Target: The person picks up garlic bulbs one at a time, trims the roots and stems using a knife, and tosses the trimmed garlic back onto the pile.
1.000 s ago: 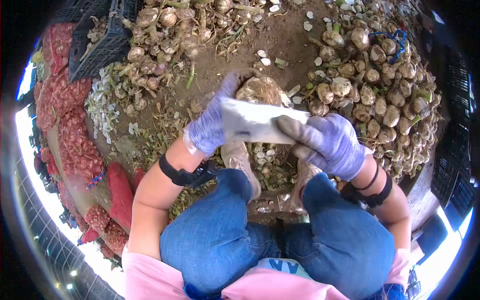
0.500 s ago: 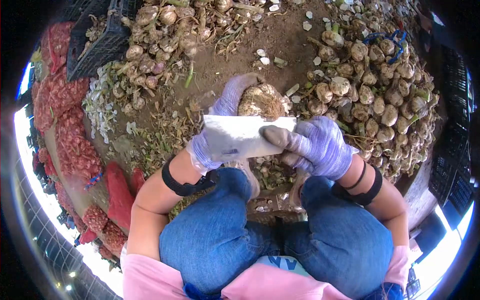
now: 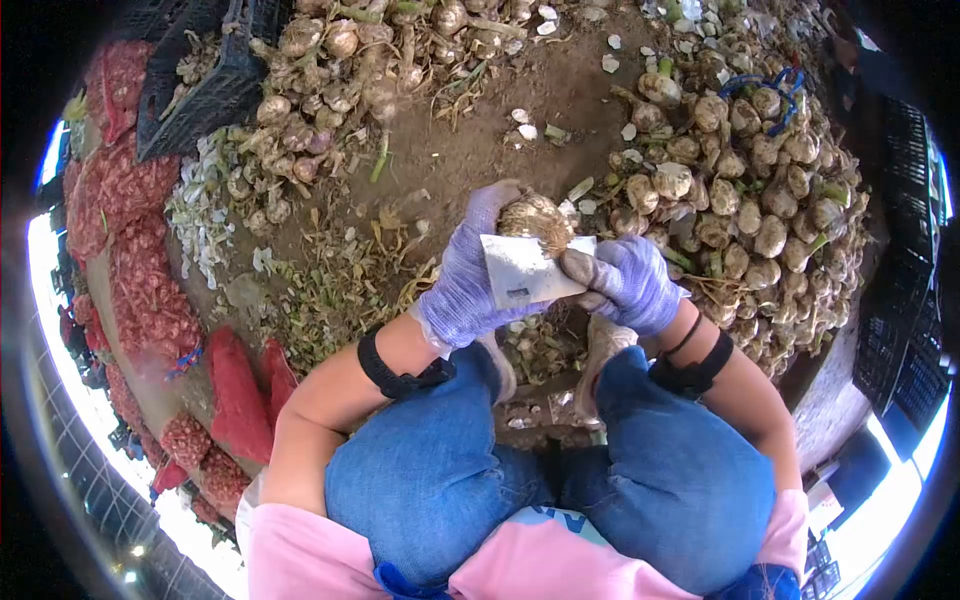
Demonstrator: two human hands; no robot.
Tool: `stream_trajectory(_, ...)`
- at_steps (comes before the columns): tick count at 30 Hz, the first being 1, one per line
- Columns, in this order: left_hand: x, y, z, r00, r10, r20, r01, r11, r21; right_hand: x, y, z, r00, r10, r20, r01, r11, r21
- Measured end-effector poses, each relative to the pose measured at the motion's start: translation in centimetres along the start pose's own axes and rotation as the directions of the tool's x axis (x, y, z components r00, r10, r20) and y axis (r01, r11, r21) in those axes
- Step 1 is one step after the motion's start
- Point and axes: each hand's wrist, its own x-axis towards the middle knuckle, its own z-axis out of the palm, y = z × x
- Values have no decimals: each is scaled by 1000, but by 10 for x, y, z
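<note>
My left hand (image 3: 463, 268), in a pale purple knit glove, is wrapped round a large garlic bulb (image 3: 528, 218) whose stringy roots face toward my right hand. My right hand (image 3: 634, 284), gloved alike with dirty fingertips, pinches a flat, shiny metal blade (image 3: 522, 274) by its right end. The blade lies across in front of the bulb, overlapping the lower part of the bulb and roots in this view. A small dark slot shows near its lower edge. Both hands are held above the ground in front of my knees.
A heap of garlic bulbs (image 3: 750, 210) lies at the right, another heap (image 3: 310, 90) at the upper left. Dry trimmings (image 3: 345, 290) litter the soil. A black crate (image 3: 205, 90) and red mesh sacks (image 3: 140, 240) stand at the left; dark crates (image 3: 900, 270) line the right.
The blade has shifted right and tilted, showing more of my left hand. The bulb has turned and moved slightly right and up, its roots now toward the lower right.
</note>
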Motion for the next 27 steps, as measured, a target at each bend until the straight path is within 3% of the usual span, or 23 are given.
stream_trajectory(1,3,7,-6,998,41,-40,-35,989,147,-14,17,19,936,304,177,-227,907,-355)
stream_trajectory(2,5,13,-13,994,82,-79,-55,955,293,-34,41,24,903,429,18,-421,892,-168)
stream_trajectory(3,5,14,-20,991,104,-82,-81,966,246,-53,65,28,828,541,-149,-531,841,107)
stream_trajectory(4,2,15,-26,988,127,-85,-108,974,199,-72,88,32,720,625,-302,-517,773,367)
stream_trajectory(5,4,16,-37,990,143,-15,-131,940,315,-52,55,8,702,690,-178,-584,701,409)
stream_trajectory(6,4,7,-37,999,44,4,-44,978,204,-29,22,-16,670,741,-51,-655,622,430)
stream_trajectory(7,3,-2,-36,999,-49,23,47,995,93,-17,7,-16,642,756,125,-707,521,478)
stream_trajectory(8,6,1,-37,995,73,68,-89,957,277,-10,4,-17,756,652,55,-601,659,451)
stream_trajectory(9,12,5,-41,994,28,104,-41,992,121,-3,1,-18,848,529,-17,-476,777,413)
stream_trajectory(10,16,1,-46,980,102,170,-120,988,99,4,-6,-29,812,574,106,-545,680,491)
stream_trajectory(11,21,-3,-51,956,179,234,-201,977,69,4,-4,-30,833,537,134,-521,679,518)
stream_trajectory(13,24,-9,-58,907,211,364,-191,977,-91,11,-8,-38,875,446,192,-474,703,530)
stream_trajectory(16,26,-13,-62,800,273,535,-339,940,27,15,-16,-53,871,351,343,-490,665,564)
stream_trajectory(21,29,4,-55,661,274,698,-503,853,142,45,-40,-60,886,240,398,-445,685,577)
stream_trajectory(22,30,5,-52,695,388,605,-561,819,120,43,-38,-51,925,210,316,-362,741,566)
stream_trajectory(24,14,3,-53,761,409,503,-547,822,159,34,-29,-50,747,411,523,-657,576,486)
stream_trajectory(25,11,3,-57,788,422,449,-543,820,183,7,-12,-38,692,487,533,-713,575,401)
stream_trajectory(26,25,21,-72,752,385,535,-548,816,184,-20,6,-25,631,557,539,-765,562,315)
stream_trajectory(27,28,18,-79,814,418,403,-500,858,120,-40,22,-15,606,611,510,-791,533,301)
